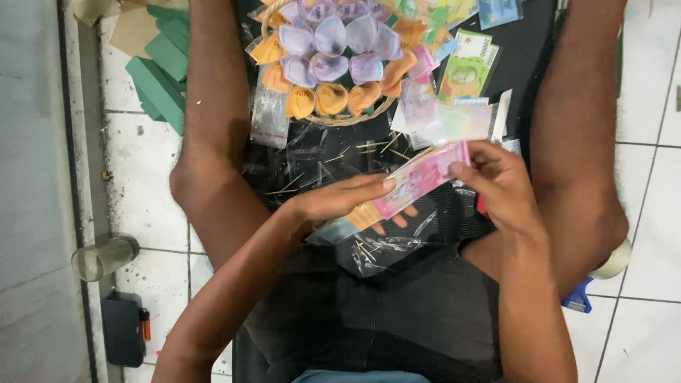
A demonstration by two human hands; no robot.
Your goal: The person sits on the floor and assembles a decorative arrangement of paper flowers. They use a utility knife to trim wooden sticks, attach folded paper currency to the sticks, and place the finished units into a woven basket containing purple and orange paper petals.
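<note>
Centrally, a black mat [496, 42] is spread between the legs, bearing a basket of folded-note flowers [333, 64]. Nearer, a pink banknote stack [418, 177] is pinched shut by the left hand [340, 198] and right hand [496, 181].

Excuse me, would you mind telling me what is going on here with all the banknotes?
A person sits on the tiled floor with legs apart over a black cloth. Both hands hold a stack of banknotes: the left hand supports it from below, while the right hand pinches the pink top note. Ahead lies a basket of notes folded like petals, purple and orange, with green foam blocks to the left.
</note>
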